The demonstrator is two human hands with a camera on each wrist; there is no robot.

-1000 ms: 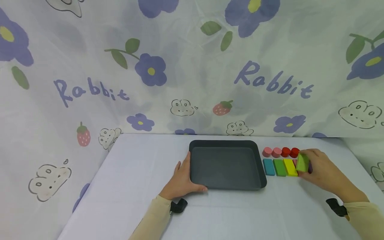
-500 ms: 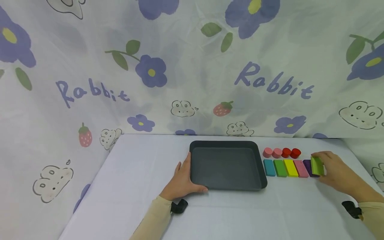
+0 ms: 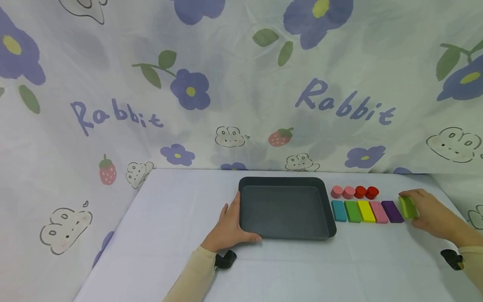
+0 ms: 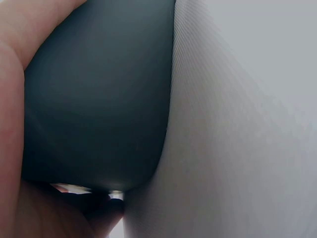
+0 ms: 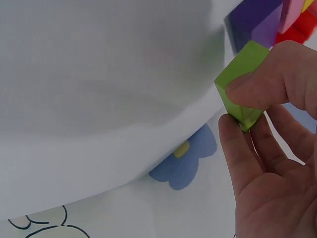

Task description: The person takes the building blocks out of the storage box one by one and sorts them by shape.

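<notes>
My right hand [image 3: 434,214] pinches a lime-green rectangular block [image 3: 409,207] between thumb and fingers, just right of the purple block [image 3: 392,211]. In the right wrist view the thumb presses one face of the lime block [image 5: 245,74], with fingertips against another side. My left hand [image 3: 229,228] rests against the near-left corner of a dark grey tray [image 3: 286,209], fingers stretched along its left side and thumb along its front edge. The left wrist view shows the tray wall [image 4: 104,99] up close between thumb and fingers. Nothing lies in the tray.
Left of the purple block, a row holds pink [image 3: 379,212], yellow [image 3: 366,211], green [image 3: 353,211] and blue [image 3: 339,211] blocks, close to the tray's right side. Behind them stand pink cylinders [image 3: 337,192] and red cylinders [image 3: 372,193]. A patterned cloth [image 3: 249,84] hangs behind the table.
My right hand has carried the lime-green block rightward, from over the pink and purple blocks to beside the purple one, uncovering both. The left hand and tray have stayed in place.
</notes>
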